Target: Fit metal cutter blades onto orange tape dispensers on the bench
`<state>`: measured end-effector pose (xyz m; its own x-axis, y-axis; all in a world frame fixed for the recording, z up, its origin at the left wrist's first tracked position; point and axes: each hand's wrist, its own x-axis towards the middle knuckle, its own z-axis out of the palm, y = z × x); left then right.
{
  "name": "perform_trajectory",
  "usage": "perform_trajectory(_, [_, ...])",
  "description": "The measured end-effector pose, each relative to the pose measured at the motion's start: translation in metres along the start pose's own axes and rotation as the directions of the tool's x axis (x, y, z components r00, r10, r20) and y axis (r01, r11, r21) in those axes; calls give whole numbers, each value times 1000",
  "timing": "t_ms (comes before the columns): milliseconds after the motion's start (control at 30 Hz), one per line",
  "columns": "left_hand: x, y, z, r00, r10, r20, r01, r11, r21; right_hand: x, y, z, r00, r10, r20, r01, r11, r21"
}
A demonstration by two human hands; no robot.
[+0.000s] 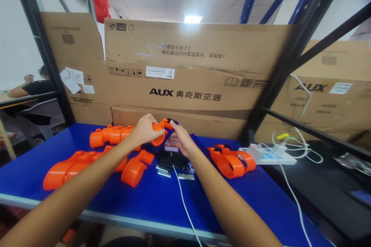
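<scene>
My left hand (145, 131) grips an orange plastic ring piece (158, 137) with a flat tab, held above the table's middle. My right hand (183, 139) meets that piece at its tab end, thumb pressed against a small black part (169, 120); its other fingers curl underneath. Below my right hand a lit phone-like screen (171, 147) shows, beside a black object (172, 160) I cannot make out. A loose orange ring piece (133, 171) lies left of it. Small silver strips (186, 176) rest in front.
Rows of joined orange pieces (68, 168) lie at left, more orange loops (232, 163) at right on the blue table (162, 204). A white cable (183, 197) runs toward me. A power strip (266, 155), rack posts and a cardboard wall (185, 81) surround it. A person (37, 85) sits far left.
</scene>
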<state>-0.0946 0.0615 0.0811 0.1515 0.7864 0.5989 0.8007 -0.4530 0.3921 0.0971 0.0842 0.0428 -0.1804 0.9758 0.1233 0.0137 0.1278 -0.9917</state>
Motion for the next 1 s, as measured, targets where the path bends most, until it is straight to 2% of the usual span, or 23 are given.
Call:
perform_trajectory(67, [-4,2,7,999,36,25,-36,999,-10,5,5,4,996,55,-69,-54,998,24])
perform_trajectory(133, [-8,0,9,997,68,46,-67,997,-25,11,10,2,991,55,-122,-54,998,12])
perform_trajectory(333, [-10,-20,17,991,76,111,-69,996,-64,20,14,-34,962,4,-274,-9,1000,-20])
perform_trajectory(533, [-4,-43,42,976,80,201,-56,991,-120,10,12,-54,953,-35,-300,37,999,1])
perform_trajectory(667, [4,-49,37,944,62,325,-32,995,-95,4,8,-57,955,-74,-288,94,994,57])
perform_trajectory(733, [8,-46,31,934,1,357,13,999,-38,2,4,-57,951,-100,-293,130,988,88])
perform_trajectory(800, [10,-35,28,944,-77,320,83,997,-5,0,0,-57,941,-120,-316,161,981,106])
perform_trajectory(933, [0,3,38,973,-169,158,198,961,-193,-1,-9,-59,896,-151,-417,239,957,166])
perform_trajectory(1000, [-18,20,41,975,-197,99,214,956,-199,-2,-12,-63,872,-155,-465,272,942,196])
